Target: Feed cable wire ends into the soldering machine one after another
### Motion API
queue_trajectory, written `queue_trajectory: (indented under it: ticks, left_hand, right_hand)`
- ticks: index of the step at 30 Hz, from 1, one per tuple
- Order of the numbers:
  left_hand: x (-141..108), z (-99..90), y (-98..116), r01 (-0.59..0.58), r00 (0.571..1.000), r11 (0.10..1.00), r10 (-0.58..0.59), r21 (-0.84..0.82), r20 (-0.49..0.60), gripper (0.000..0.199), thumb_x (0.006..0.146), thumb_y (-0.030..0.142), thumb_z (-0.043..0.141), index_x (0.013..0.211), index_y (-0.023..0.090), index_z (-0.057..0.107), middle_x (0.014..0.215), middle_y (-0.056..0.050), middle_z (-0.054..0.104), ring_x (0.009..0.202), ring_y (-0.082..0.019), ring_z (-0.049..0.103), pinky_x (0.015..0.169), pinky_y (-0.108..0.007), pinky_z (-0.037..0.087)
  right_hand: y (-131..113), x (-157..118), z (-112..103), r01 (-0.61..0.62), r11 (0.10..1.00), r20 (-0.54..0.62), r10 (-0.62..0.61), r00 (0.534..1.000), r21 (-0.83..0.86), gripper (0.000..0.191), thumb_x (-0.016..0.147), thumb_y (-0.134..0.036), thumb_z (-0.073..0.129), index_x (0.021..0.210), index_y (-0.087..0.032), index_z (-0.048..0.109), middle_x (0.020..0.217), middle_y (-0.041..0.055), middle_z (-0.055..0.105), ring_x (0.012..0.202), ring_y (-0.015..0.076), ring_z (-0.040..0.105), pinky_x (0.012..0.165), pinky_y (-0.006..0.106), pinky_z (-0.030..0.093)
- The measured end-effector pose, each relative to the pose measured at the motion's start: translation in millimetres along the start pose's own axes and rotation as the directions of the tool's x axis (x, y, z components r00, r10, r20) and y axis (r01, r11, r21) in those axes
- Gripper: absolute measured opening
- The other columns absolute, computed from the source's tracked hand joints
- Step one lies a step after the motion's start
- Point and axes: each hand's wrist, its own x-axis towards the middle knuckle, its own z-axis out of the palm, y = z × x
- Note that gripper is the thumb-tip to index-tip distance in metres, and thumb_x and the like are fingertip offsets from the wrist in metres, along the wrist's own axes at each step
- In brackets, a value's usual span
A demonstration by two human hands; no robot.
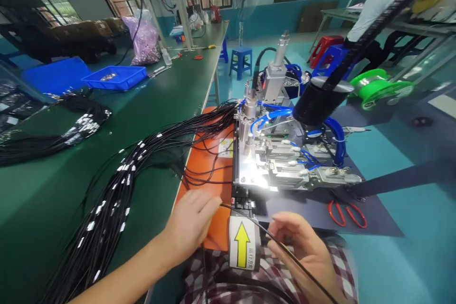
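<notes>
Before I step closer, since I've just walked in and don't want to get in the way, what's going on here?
Someone is handling a black cable in front of a metal machine. The left hand pinches it, while the right hand is loosely curled open beside it; whether that one touches the cable is hard to tell. To the left, a white-tagged bundle of black cables lies along a green table, reaching toward the machine. A red-handled tool rests off to the right.

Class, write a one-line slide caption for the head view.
Left hand pinches a black cable running past the open right hand, beside a machine.
</notes>
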Motion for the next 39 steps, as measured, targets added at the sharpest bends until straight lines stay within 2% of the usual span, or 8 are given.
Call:
queue_trajectory:
  ticks: [4, 7, 9, 12, 17, 24, 30, 39]
  left_hand:
    - [-5.5, -15.8, -3.5, 0.11, 0.981, 0.994, -0.112, 0.016, 0.161, 0.018, 0.087, 0.017, 0.04, 0.082, 0.018, 0.056, 0.073, -0.005, 0.058, 0.069, -0.02, 0.054, 0.067, -0.035, 0.043]
    - [1.8, -16.9, 13.7, 0.155, 0.974, 0.974, -0.121, -0.168, 0.193, 0.02, 0.086, 0.024, 0.046, 0.104, 0.02, 0.053, 0.097, -0.008, 0.061, 0.088, -0.023, 0.057, 0.078, -0.038, 0.045]
    - [9.2, -12.6, 29.5, 0.204, 0.966, 0.897, -0.119, -0.392, 0.231, 0.038, 0.088, 0.026, 0.046, 0.126, 0.023, 0.04, 0.113, -0.008, 0.058, 0.102, -0.022, 0.055, 0.085, -0.034, 0.046]
    - [18.2, -4.9, 44.9, 0.349, 0.918, 0.699, -0.12, -0.625, 0.379, 0.036, 0.094, 0.025, 0.037, 0.13, 0.028, 0.034, 0.099, -0.002, 0.062, 0.086, -0.015, 0.06, 0.071, -0.023, 0.049]
    - [28.5, -0.8, 50.8, 0.449, 0.881, 0.574, -0.154, -0.685, 0.448, 0.036, 0.093, 0.025, 0.041, 0.128, 0.03, 0.035, 0.093, 0.0, 0.062, 0.08, -0.014, 0.058, 0.065, -0.022, 0.046]
    - [47.8, 8.5, 55.9, 0.472, 0.88, 0.347, -0.125, -0.81, 0.459, 0.027, 0.092, 0.027, 0.042, 0.118, 0.026, 0.048, 0.077, 0.002, 0.058, 0.069, -0.013, 0.053, 0.062, -0.024, 0.043]
    - [50.4, 18.3, 49.5, 0.564, 0.825, 0.187, -0.165, -0.804, 0.54, 0.023, 0.092, 0.03, 0.042, 0.109, 0.022, 0.055, 0.063, 0.005, 0.047, 0.053, -0.008, 0.037, 0.048, -0.019, 0.029]
    - [53.7, 14.5, 54.0, 0.559, 0.829, 0.321, -0.174, -0.765, 0.532, 0.02, 0.089, 0.029, 0.046, 0.088, 0.019, 0.063, 0.075, 0.0, 0.059, 0.066, -0.012, 0.046, 0.057, -0.021, 0.036]
  right_hand:
    - [-6.4, 7.7, -3.1, -0.129, 0.99, 0.002, 0.13, 0.992, 0.064, 0.013, 0.073, -0.03, 0.069, 0.075, -0.02, 0.061, 0.07, 0.0021, 0.061, 0.048, 0.0122, 0.052, 0.047, 0.025, 0.042]
    - [-9.4, 13.0, 11.7, -0.225, 0.971, 0.056, 0.221, 0.974, 0.08, 0.012, 0.072, -0.027, 0.069, 0.07, -0.018, 0.062, 0.048, -0.0027, 0.053, 0.045, 0.0123, 0.05, 0.046, 0.024, 0.041]
    - [-10.7, 14.6, 20.8, -0.263, 0.96, 0.163, 0.245, 0.956, 0.098, 0.01, 0.071, -0.026, 0.069, 0.073, -0.018, 0.062, 0.051, -0.0028, 0.055, 0.046, 0.0118, 0.051, 0.047, 0.023, 0.041]
    - [-11.9, 14.2, 22.1, -0.264, 0.953, 0.204, 0.232, 0.951, 0.146, 0.012, 0.071, -0.025, 0.069, 0.079, -0.019, 0.062, 0.06, -0.0022, 0.059, 0.049, 0.011, 0.053, 0.05, 0.023, 0.043]
    - [-11.6, 15.1, 10.7, -0.258, 0.954, 0.104, 0.244, 0.964, 0.155, 0.014, 0.07, -0.025, 0.071, 0.073, -0.018, 0.059, 0.056, -0.004, 0.055, 0.048, 0.0094, 0.051, 0.047, 0.02, 0.039]
    - [-8.4, 21.0, -1.4, -0.281, 0.932, 0.209, 0.235, 0.949, 0.229, 0.017, 0.071, -0.03, 0.071, 0.081, -0.019, 0.063, 0.067, -0.0025, 0.058, 0.051, 0.0082, 0.047, 0.047, 0.02, 0.038]
    - [-8.8, 26.0, -16.5, -0.18, 0.968, 0.128, 0.158, 0.979, 0.175, 0.012, 0.081, -0.03, 0.061, 0.085, -0.019, 0.064, 0.073, 0.0, 0.061, 0.057, 0.0106, 0.05, 0.055, 0.023, 0.042]
    - [-42.5, 35.9, -13.4, 0.22, 0.935, 0.239, -0.155, 0.959, -0.277, 0.017, 0.078, -0.013, 0.062, 0.09, -0.022, 0.069, 0.088, 0.0032, 0.059, 0.082, 0.0176, 0.055, 0.077, 0.032, 0.044]
